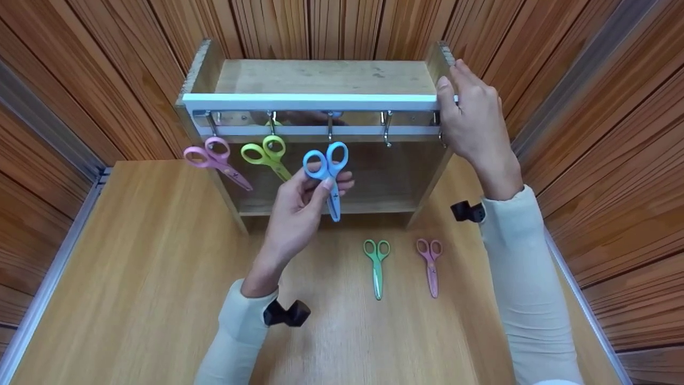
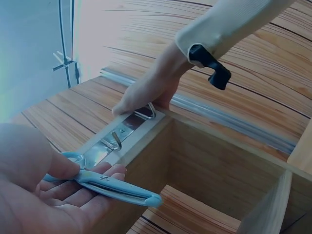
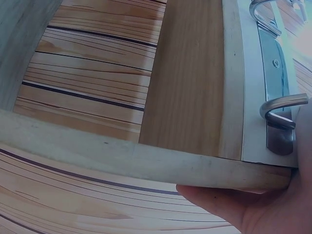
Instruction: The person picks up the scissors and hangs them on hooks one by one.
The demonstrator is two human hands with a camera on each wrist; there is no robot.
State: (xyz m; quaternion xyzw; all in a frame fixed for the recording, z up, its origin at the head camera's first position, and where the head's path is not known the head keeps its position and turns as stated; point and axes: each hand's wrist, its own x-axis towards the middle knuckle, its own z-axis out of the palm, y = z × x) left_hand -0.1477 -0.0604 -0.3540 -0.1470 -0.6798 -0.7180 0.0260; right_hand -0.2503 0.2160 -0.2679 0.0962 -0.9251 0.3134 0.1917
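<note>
Blue scissors [image 1: 332, 182] are pinched between the thumb and fingers of my left hand [image 1: 294, 214], handle loops up and blades down, in front of the hook rail [image 1: 320, 100]. In the left wrist view the blue scissors [image 2: 117, 187] lie across the fingers beneath the thumb. My right hand [image 1: 475, 115] grips the upper right corner of a wooden shelf [image 1: 326, 77]; the right wrist view has fingers [image 3: 214, 200] along the outside of its side panel. Pink scissors [image 1: 218, 160] and yellow-green scissors [image 1: 267, 155] hang from hooks at the rail's left.
Green scissors [image 1: 377, 270] and another pair of pink scissors [image 1: 429, 267] lie on the wooden table [image 1: 160, 299] before the shelf. Metal hooks [image 1: 387, 128] stick out from the rail. Wood-patterned panels [image 1: 614, 176] stand around the table.
</note>
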